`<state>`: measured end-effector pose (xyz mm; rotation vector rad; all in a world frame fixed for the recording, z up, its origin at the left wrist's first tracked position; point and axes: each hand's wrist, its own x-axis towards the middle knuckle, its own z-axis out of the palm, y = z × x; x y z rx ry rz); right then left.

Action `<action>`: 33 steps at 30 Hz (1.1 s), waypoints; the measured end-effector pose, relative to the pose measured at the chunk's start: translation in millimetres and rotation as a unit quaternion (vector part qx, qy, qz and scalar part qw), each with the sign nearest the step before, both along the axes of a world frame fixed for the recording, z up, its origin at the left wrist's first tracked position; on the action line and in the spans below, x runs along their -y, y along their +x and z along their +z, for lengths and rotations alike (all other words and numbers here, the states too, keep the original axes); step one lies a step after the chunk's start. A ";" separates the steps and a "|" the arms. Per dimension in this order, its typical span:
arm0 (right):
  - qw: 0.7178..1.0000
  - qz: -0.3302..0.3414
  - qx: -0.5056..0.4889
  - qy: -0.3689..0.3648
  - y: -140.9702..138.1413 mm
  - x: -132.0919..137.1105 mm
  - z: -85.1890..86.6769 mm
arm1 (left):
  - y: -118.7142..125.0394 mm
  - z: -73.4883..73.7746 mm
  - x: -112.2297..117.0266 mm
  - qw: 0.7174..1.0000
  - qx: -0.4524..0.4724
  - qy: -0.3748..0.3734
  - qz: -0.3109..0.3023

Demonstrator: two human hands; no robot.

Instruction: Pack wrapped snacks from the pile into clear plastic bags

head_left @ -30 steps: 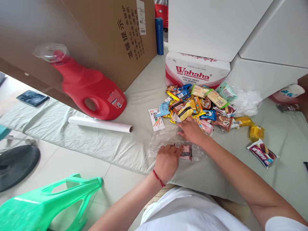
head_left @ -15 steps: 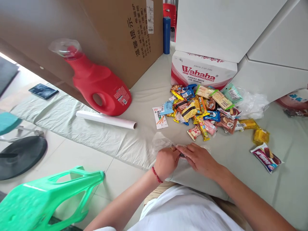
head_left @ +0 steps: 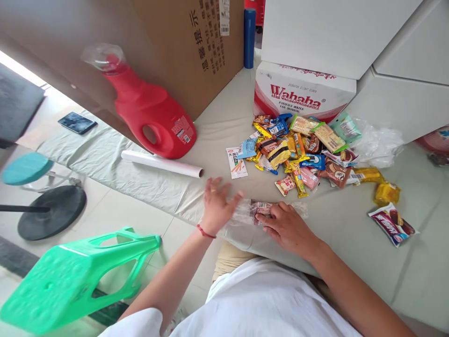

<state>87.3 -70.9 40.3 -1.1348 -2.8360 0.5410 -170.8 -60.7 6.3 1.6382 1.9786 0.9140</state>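
Observation:
On the cloth-covered surface right in front of me lies a clear plastic bag (head_left: 242,214) with a brown-red snack packet (head_left: 259,208) in it. My right hand (head_left: 289,229) holds the packet from its right side, the fingertips resting over it and partly hiding it. Just off the bag's left end, my left hand (head_left: 219,206) is raised with its fingers spread, slightly blurred, and nothing in it. A pile of wrapped snacks (head_left: 280,152) lies beyond both hands, including a small red-and-white packet (head_left: 285,185) close to the bag.
A white paper roll (head_left: 161,164) and a red jug (head_left: 154,112) stand to the left, before a large cardboard box (head_left: 168,47). Behind the snacks are a Wahaba-style water carton (head_left: 301,93) and crumpled clear plastic (head_left: 380,142). Lower left is a green stool (head_left: 70,276).
My left hand has come away from the bag and moved left, its fingers opening out. More of the snack packet now shows under my right hand. The view has shifted slightly.

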 end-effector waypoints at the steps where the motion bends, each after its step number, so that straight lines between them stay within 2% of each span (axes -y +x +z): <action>1: 1.000 -0.001 -0.015 -0.009 1.7 0.9 -0.4 | 6.2 0.7 3.6 0.999 -0.036 -0.013 -0.029; 4: 0.996 0.004 -0.081 -0.039 9.1 3.7 -0.9 | 14.3 5.9 17.8 0.985 -0.130 -0.060 -0.093; 6: 0.992 0.000 -0.114 -0.051 13.3 5.4 -2.5 | 12.3 13.7 24.0 0.984 -0.116 -0.093 -0.100; 8: 0.990 -0.007 -0.129 -0.056 14.1 6.4 -5.1 | 12.7 24.3 25.7 0.987 -0.048 -0.133 -0.083; 10: 0.989 -0.011 -0.136 -0.059 11.4 6.8 -7.3 | 21.9 34.8 24.9 0.982 0.067 -0.167 -0.065; 12: 0.988 -0.014 -0.141 -0.064 8.0 6.9 -7.4 | 40.0 41.2 23.8 0.960 0.192 -0.183 -0.089; 14: 0.985 -0.021 -0.157 -0.074 8.5 6.8 -5.2 | 61.3 41.7 24.2 0.943 0.253 -0.163 -0.142; 15: 0.980 -0.023 -0.177 -0.086 11.2 6.5 -3.6 | 71.0 39.9 25.1 0.946 0.245 -0.139 -0.160; 17: 0.961 -0.039 -0.240 -0.130 22.3 4.5 -1.2 | 85.9 33.6 27.6 0.967 0.168 -0.081 -0.172; 19: 0.934 -0.125 -0.301 -0.150 38.0 0.2 -2.0 | 94.6 25.6 29.8 0.983 0.071 -0.039 -0.163; 21: 0.916 -0.257 -0.294 -0.093 53.0 -5.8 -7.6 | 99.6 17.7 30.5 0.988 0.008 -0.022 -0.151; 23: 0.915 -0.344 -0.211 -0.013 62.7 -11.2 -17.1 | 103.0 10.5 29.2 0.992 -0.007 -0.016 -0.127; 24: 0.920 -0.357 -0.160 0.005 65.1 -12.7 -22.5 | 104.2 7.5 28.0 0.994 -0.005 -0.016 -0.106; 26: 0.934 -0.348 -0.085 -0.004 65.5 -12.3 -31.8 | 105.1 3.3 24.8 0.998 -0.006 -0.029 -0.049; 28: 0.940 -0.333 -0.064 -0.022 62.4 -7.0 -35.8 | 104.0 2.5 21.7 0.998 -0.026 -0.062 -0.003; 31: 0.933 -0.343 -0.103 -0.040 54.2 6.9 -30.0 | 102.5 8.0 19.3 0.989 -0.072 -0.125 -0.009; 33: 0.917 -0.360 -0.144 -0.091 46.5 17.1 -21.9 | 105.8 13.9 19.9 0.983 -0.083 -0.160 -0.029</action>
